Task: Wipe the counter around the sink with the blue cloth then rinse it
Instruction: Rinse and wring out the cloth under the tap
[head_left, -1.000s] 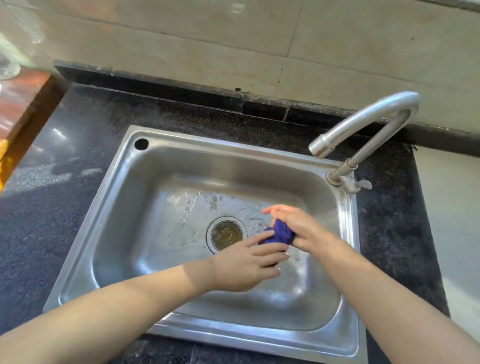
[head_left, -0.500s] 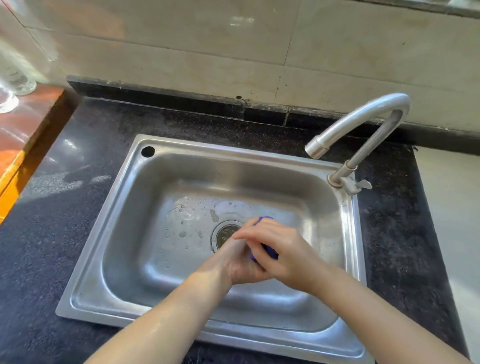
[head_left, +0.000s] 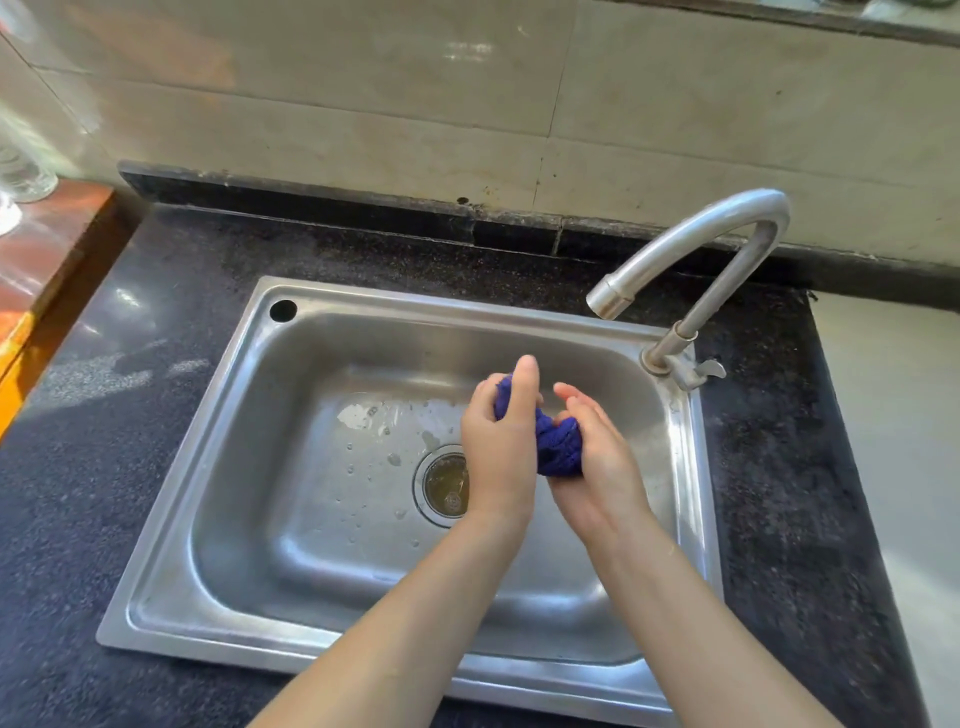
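Note:
A bunched-up blue cloth is squeezed between both hands over the steel sink, just right of the drain. My left hand grips its left and upper part, thumb raised. My right hand cups it from the right and below. Most of the cloth is hidden by the fingers. The curved steel tap stands at the sink's back right corner; its spout ends above and to the right of the hands, and no water runs from it. Droplets lie on the sink floor. Dark speckled counter surrounds the sink.
A black upstand and beige tiled wall run behind the sink. An orange-brown wooden surface with clear glassware lies at the far left. A pale surface borders the counter on the right.
My hands have lifted a little and shifted right with the cloth. They have turned around it, so more blue shows between them than half a second ago.

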